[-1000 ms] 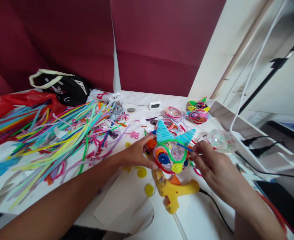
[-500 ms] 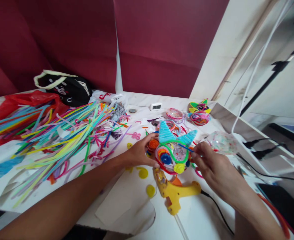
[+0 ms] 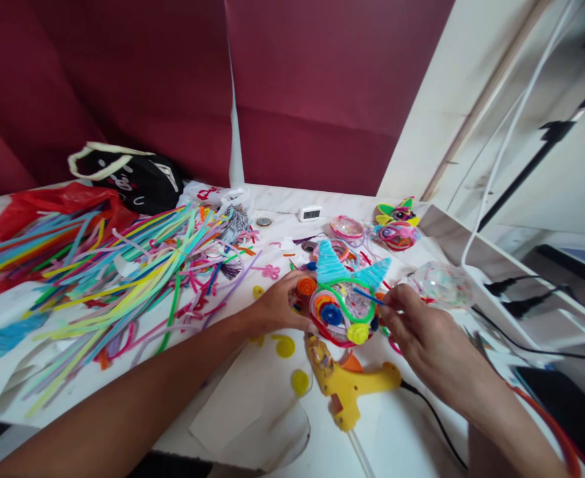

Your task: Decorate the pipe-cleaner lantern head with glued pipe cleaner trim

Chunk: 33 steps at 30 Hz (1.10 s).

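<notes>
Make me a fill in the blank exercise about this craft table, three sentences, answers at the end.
1. The right hand pinches a thin ____ pipe cleaner that lies across the round craft.
2. The left hand holds that craft at its side, and the craft has ____ pointed light-blue ears.
3. The glue gun lying just in front of the craft is ____ in colour.
Missing words: blue; two; yellow.
</notes>
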### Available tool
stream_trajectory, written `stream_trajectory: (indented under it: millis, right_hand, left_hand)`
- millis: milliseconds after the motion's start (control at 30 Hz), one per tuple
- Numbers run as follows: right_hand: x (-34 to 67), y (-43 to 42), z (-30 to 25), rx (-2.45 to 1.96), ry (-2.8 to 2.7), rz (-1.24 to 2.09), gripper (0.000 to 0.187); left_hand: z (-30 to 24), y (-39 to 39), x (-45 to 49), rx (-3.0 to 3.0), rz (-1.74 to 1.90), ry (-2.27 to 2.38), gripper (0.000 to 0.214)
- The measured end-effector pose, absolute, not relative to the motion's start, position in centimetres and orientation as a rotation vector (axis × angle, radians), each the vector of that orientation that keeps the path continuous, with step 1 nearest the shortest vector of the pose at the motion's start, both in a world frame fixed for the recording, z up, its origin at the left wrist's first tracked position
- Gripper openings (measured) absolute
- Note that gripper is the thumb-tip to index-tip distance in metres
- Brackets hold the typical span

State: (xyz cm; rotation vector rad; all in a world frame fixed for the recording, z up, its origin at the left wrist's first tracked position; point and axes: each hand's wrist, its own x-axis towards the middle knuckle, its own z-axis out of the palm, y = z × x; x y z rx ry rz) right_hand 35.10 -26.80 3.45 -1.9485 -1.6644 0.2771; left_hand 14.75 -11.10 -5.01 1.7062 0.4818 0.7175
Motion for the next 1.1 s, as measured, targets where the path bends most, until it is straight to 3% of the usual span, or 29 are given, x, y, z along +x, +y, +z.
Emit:
stream_trajectory:
  millis: [400, 1100]
  right_hand:
    - [35.5, -26.7, 2.9, -1.890, -1.643, 0.284, 0.024]
    - [36.1, -27.2, 1.7, -1.755, -1.413, 0.375, 0.028]
  left_hand:
    - [-5.3, -10.9, 14.8, 1.781, 0.781, 0.479, 0.083]
    - [-4.3, -10.8, 14.4, 1.728, 0.873, 0.426, 0.066]
